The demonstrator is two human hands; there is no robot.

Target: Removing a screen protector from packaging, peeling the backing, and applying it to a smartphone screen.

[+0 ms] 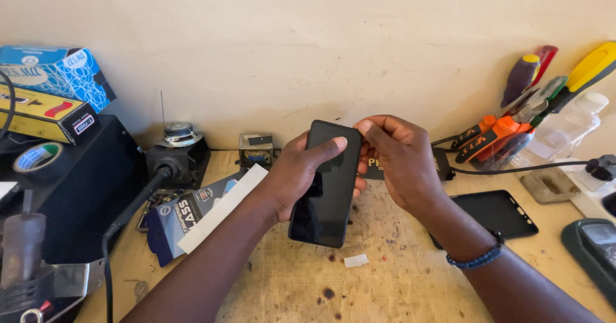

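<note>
Above the worktop (398,278), the left hand (301,172) gripped a slim, smooth, probably fragile phone (325,185) by its edges, while right-hand (394,159) fingers (371,130) pinched its top corner.

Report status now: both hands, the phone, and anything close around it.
Left hand grips black phone, thumb across screen. Right hand pinches its top right corner. Small white scrap lies on workbench below.
</note>
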